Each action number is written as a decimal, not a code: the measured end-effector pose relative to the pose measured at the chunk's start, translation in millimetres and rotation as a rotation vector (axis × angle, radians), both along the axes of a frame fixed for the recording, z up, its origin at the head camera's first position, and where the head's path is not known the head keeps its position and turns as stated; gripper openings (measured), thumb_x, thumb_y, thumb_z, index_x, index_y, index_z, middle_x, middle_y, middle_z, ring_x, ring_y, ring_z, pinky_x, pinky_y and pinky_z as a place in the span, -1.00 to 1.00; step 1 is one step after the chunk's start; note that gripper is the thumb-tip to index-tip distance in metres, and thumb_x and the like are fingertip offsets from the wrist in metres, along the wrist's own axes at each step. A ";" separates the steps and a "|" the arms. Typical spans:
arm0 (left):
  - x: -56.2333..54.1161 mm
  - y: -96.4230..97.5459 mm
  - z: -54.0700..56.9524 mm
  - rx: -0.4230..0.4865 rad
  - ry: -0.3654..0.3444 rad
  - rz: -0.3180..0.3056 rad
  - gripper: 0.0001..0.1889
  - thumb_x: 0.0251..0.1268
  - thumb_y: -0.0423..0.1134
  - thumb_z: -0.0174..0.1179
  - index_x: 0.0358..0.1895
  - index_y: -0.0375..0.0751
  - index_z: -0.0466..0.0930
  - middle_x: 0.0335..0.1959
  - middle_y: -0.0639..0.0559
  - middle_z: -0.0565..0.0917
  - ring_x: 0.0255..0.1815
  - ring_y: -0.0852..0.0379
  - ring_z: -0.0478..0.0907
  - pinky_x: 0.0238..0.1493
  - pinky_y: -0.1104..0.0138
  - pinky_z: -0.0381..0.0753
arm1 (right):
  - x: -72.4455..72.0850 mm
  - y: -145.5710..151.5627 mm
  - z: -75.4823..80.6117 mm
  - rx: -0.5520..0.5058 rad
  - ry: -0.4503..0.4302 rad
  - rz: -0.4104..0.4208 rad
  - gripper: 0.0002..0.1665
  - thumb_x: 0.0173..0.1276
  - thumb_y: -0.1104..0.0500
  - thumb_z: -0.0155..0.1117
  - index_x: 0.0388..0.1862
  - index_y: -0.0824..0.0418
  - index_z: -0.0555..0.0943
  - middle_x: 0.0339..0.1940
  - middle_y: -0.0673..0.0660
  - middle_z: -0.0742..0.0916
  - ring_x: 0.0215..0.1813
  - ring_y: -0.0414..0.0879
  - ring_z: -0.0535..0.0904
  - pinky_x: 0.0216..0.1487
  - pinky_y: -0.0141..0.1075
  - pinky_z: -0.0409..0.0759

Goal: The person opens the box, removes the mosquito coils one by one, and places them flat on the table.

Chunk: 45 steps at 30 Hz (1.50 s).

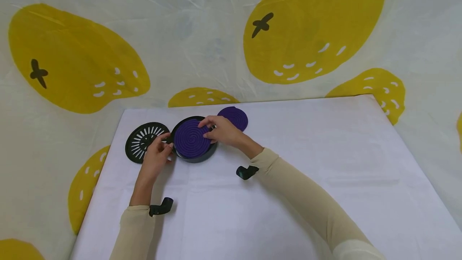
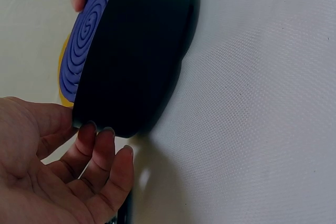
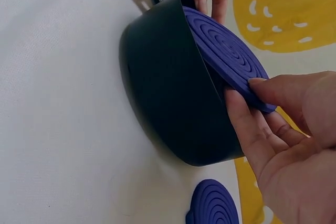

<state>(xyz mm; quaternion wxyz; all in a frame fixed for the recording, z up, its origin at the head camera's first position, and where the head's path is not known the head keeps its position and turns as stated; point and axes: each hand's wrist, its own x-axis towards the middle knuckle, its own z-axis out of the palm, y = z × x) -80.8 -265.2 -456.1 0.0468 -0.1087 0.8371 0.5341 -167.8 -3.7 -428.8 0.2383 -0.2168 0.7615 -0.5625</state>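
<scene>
Steadying the dark round tin [image 1: 199, 158] while handling the purple mosquito coil [image 1: 191, 138] by its edge looks like the sound way to work here. The coil tilts across the tin's mouth, its edge toward the left hand [image 1: 156, 155] down at the rim and the opposite edge raised; whether it is going in or coming out cannot be told from this moment. A coil like this is probably brittle, so it would be wise to move it slowly, level it with even support from below, and avoid prying it against the rim.

The right hand [image 1: 225, 131] reaches in from the tin's right side, palm partly up, thumb on top of the coil and fingers underneath, pinching its raised edge. On the tin's left side, the left hand bends its fingers, thumb and fingertips gripping the tin's edge. A slotted lid [image 1: 145, 144] lies to the tin's left, close behind that hand; a second purple coil [image 1: 237, 118] lies beyond the tin, to its right.
</scene>
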 end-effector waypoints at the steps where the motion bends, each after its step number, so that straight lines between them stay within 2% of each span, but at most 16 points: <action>1: -0.2 -0.2 -0.3 -0.003 0.001 0.000 -0.48 0.56 -0.27 0.10 0.51 -0.09 0.32 -0.13 -0.28 0.57 -0.23 0.00 0.62 -0.32 0.20 0.74 | -0.2 -0.2 -0.4 -0.002 -0.007 -0.003 -0.62 0.37 0.38 0.35 0.14 0.18 0.64 -0.09 0.18 0.58 -0.18 -0.08 0.64 -0.17 -0.21 0.77; 5: -0.6 -0.5 -1.5 -0.011 0.009 -0.004 -0.50 0.55 -0.28 0.10 0.49 -0.10 0.34 -0.16 -0.27 0.56 -0.27 0.04 0.62 -0.34 0.23 0.74 | 0.0 0.1 -1.1 -0.013 -0.022 -0.014 -0.61 0.36 0.39 0.35 0.14 0.16 0.66 -0.10 0.18 0.56 -0.21 -0.09 0.65 -0.18 -0.18 0.77; 12: -1.0 1.2 -0.6 -0.004 0.019 -0.002 -0.51 0.54 -0.31 0.10 0.47 -0.12 0.36 -0.18 -0.29 0.56 -0.30 0.04 0.61 -0.37 0.22 0.74 | 1.3 2.7 0.0 -0.030 -0.019 -0.034 -0.59 0.36 0.40 0.35 0.16 0.16 0.67 -0.11 0.19 0.53 -0.26 -0.09 0.63 -0.10 -0.02 0.76; 18: -0.9 0.6 -0.8 -0.013 0.014 0.002 -0.51 0.54 -0.32 0.10 0.47 -0.12 0.36 -0.21 -0.24 0.56 -0.28 0.01 0.61 -0.37 0.22 0.74 | 2.0 4.9 -0.1 -0.033 -0.025 -0.048 -0.59 0.38 0.38 0.34 0.18 0.15 0.66 -0.04 0.19 0.57 -0.25 -0.12 0.62 -0.09 -0.03 0.76; 22: -0.4 0.2 -0.5 -0.008 0.013 0.003 -0.51 0.54 -0.32 0.10 0.47 -0.12 0.35 -0.22 -0.22 0.55 -0.27 0.01 0.60 -0.36 0.22 0.74 | 2.4 8.0 -1.0 -0.050 -0.026 -0.074 -0.58 0.38 0.37 0.34 0.19 0.14 0.67 0.02 0.18 0.59 -0.23 -0.12 0.64 -0.13 -0.12 0.77; 25: -0.3 0.3 0.5 0.001 0.013 0.009 -0.51 0.54 -0.31 0.11 0.47 -0.12 0.36 -0.22 -0.20 0.55 -0.28 0.03 0.60 -0.36 0.21 0.74 | 3.0 11.7 0.7 -0.075 -0.046 -0.099 -0.58 0.38 0.38 0.33 0.20 0.15 0.66 0.00 0.19 0.62 -0.22 -0.10 0.67 -0.10 -0.11 0.77; 30: -0.1 -0.1 1.8 -0.009 0.010 0.009 -0.51 0.54 -0.31 0.10 0.47 -0.12 0.36 -0.21 -0.21 0.55 -0.27 0.03 0.60 -0.36 0.22 0.74 | 2.1 21.3 3.4 -0.119 -0.076 -0.123 -0.57 0.40 0.37 0.30 0.22 0.15 0.64 -0.10 0.18 0.68 -0.20 -0.08 0.68 0.03 0.10 0.71; 36: 0.1 -1.1 2.0 -0.010 0.004 0.005 -0.50 0.54 -0.32 0.10 0.48 -0.12 0.35 -0.25 -0.12 0.53 -0.26 0.02 0.59 -0.36 0.24 0.72 | -0.2 34.9 4.5 -0.144 -0.071 -0.137 -0.57 0.39 0.34 0.33 0.22 0.12 0.65 -0.13 0.17 0.75 -0.29 -0.06 0.66 0.01 0.23 0.65; 39: 0.0 -0.9 3.0 -0.005 -0.004 0.006 -0.49 0.54 -0.30 0.11 0.50 -0.11 0.33 -0.25 -0.10 0.53 -0.24 0.01 0.58 -0.36 0.24 0.72 | -1.3 42.3 4.5 -0.157 -0.082 -0.146 -0.57 0.40 0.34 0.32 0.22 0.12 0.64 -0.11 0.18 0.76 -0.28 -0.06 0.67 0.00 0.17 0.68; 45: -0.4 -1.1 4.9 0.011 -0.017 0.002 -0.46 0.55 -0.27 0.11 0.52 -0.11 0.30 -0.19 -0.17 0.55 -0.21 0.00 0.58 -0.33 0.22 0.72 | -1.1 57.7 8.0 -0.193 -0.118 -0.161 -0.56 0.41 0.37 0.28 0.25 0.15 0.62 -0.04 0.24 0.74 -0.14 -0.03 0.73 -0.07 -0.14 0.76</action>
